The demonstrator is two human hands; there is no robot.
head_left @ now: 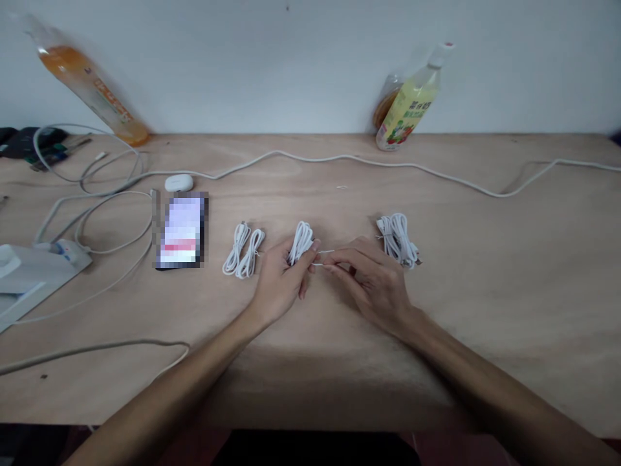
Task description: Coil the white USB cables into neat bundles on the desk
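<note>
Middle of frame: our left hand pinches coiled white cable between thumb and fingers; our right hand pinches thin white tie with fingers. Tying seems unfinished, we judge; left-center coils and right-center coils look already bound.

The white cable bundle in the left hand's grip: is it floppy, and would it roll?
The bundle probably bends, being thin looped cord, though the gathered loops may stiffen it. It likely won't roll far, since it's long and uneven rather than round.
</note>
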